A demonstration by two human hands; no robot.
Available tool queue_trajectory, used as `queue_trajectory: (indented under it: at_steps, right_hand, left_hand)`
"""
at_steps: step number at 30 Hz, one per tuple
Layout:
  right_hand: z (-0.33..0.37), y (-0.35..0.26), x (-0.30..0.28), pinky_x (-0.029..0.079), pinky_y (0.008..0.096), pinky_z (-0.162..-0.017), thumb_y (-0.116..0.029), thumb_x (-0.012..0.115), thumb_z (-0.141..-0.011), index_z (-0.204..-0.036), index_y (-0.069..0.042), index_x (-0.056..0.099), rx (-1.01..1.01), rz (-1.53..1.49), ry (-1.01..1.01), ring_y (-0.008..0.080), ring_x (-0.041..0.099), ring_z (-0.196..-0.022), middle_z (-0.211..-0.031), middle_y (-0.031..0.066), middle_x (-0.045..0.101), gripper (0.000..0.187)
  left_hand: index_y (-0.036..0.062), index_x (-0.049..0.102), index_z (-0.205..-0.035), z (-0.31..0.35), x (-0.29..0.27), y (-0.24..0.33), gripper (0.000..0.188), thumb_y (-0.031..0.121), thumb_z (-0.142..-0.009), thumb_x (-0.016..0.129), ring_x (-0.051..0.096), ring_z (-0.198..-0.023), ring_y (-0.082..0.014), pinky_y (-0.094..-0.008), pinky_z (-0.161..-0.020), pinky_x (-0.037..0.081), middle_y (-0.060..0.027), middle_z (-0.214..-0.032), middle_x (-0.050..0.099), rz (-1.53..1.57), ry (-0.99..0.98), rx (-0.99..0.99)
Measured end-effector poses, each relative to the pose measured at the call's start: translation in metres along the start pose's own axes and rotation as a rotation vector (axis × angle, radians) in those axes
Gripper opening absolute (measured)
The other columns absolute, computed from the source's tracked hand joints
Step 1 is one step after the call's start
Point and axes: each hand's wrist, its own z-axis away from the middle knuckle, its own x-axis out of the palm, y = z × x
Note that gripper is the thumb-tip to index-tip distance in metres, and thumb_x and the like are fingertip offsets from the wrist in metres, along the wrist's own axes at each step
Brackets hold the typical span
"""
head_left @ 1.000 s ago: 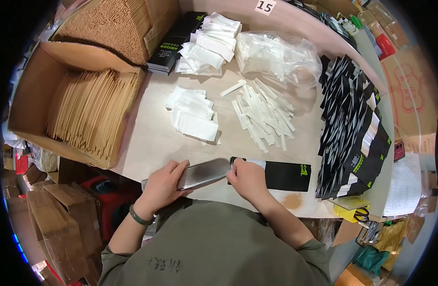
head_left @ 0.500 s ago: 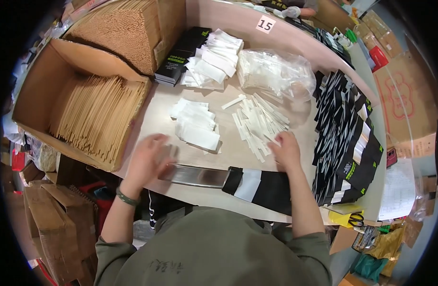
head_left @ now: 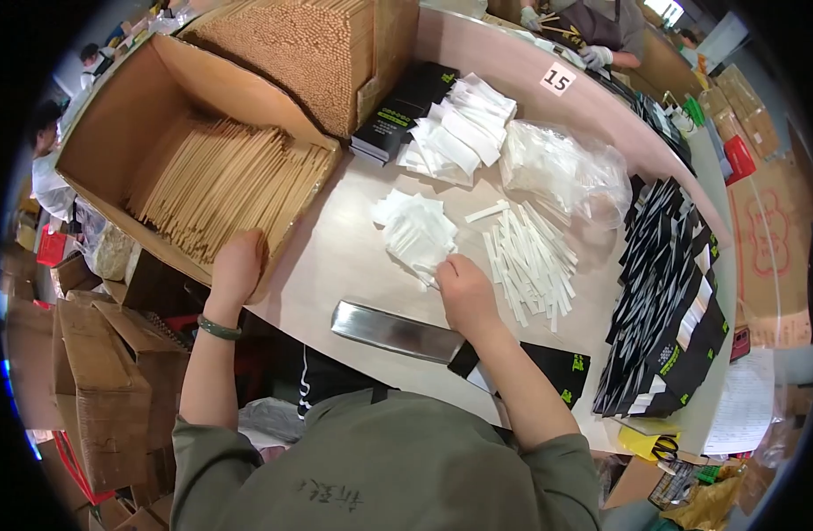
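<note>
My left hand (head_left: 238, 264) reaches over the near side of an open cardboard box (head_left: 106, 146), fingers closed at the near ends of the thin wooden sticks (head_left: 221, 181) lying inside. On the table, my right hand (head_left: 467, 296) pinches at the near right edge of a small pile of white paper packets (head_left: 417, 232); its fingertips are partly hidden. Below the hands lies a shiny metal trough (head_left: 393, 333). Its right end meets a black printed sleeve (head_left: 548, 365), partly covered by my right forearm. A loose heap of flat white strips (head_left: 532, 261) lies right of my right hand.
A second box holds tightly packed sticks (head_left: 291, 57). Behind the packets are black printed sleeves (head_left: 406, 111), more white packets (head_left: 464, 128) and a clear plastic bag (head_left: 566, 168). Many filled black sleeves (head_left: 663, 301) line the right side. A raised edge (head_left: 619, 102) bounds the table; a gloved co-worker (head_left: 592, 35) is beyond.
My left hand has moved from above the table to the sticks in the box. My right hand has gone left from the white strips to the packets. The view has shifted.
</note>
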Motion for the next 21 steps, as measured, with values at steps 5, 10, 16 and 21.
queue_trajectory:
  at_steps: [5,10,16,21]
  right_hand:
    - [-0.003,-0.003,-0.003,0.048,0.0405,-0.068,0.0,0.065,-0.067,-0.081,-0.003,0.057,-0.101,0.122,-0.042,0.0312,0.058,-0.08,-0.083,0.0137,0.056,0.016]
    - [-0.014,-0.009,-0.011,0.047,0.0395,-0.065,-0.003,0.066,-0.066,-0.076,-0.005,0.057,-0.135,0.158,-0.091,0.0309,0.058,-0.078,-0.083,0.0127,0.056,0.014]
    - [0.028,-0.036,-0.04,0.046,0.0414,-0.068,-0.008,0.067,-0.074,-0.068,-0.006,0.056,-0.191,-0.259,-0.391,0.0297,0.058,-0.077,-0.075,0.0099,0.056,0.012]
    - [0.049,-0.063,-0.036,0.045,0.0418,-0.072,-0.011,0.07,-0.078,-0.079,-0.007,0.064,0.324,-0.391,-0.231,0.0294,0.058,-0.08,-0.079,0.0085,0.058,0.008]
  left_hand:
    - [0.0012,0.054,-0.092,-0.004,-0.007,0.004,0.013,0.013,-0.093,0.049,0.06,-0.084,-0.0433,-0.051,-0.072,0.048,-0.0233,-0.087,0.061,-0.02,-0.073,-0.07]
    - [-0.0009,0.053,-0.095,0.002,-0.012,-0.008,0.011,0.009,-0.092,0.048,0.059,-0.084,-0.045,-0.0506,-0.072,0.048,-0.0252,-0.087,0.062,-0.006,0.122,-0.097]
    - [0.0015,0.052,-0.091,0.041,-0.016,0.054,0.022,0.019,-0.104,0.047,0.052,-0.065,-0.0107,-0.0285,-0.059,0.042,-0.0039,-0.068,0.052,0.872,0.125,-0.485]
    - [0.0025,0.069,-0.113,0.085,0.031,0.11,0.022,0.016,-0.102,0.055,0.046,-0.07,-0.0035,-0.0191,-0.063,0.039,0.0053,-0.077,0.053,1.243,-0.045,-0.458]
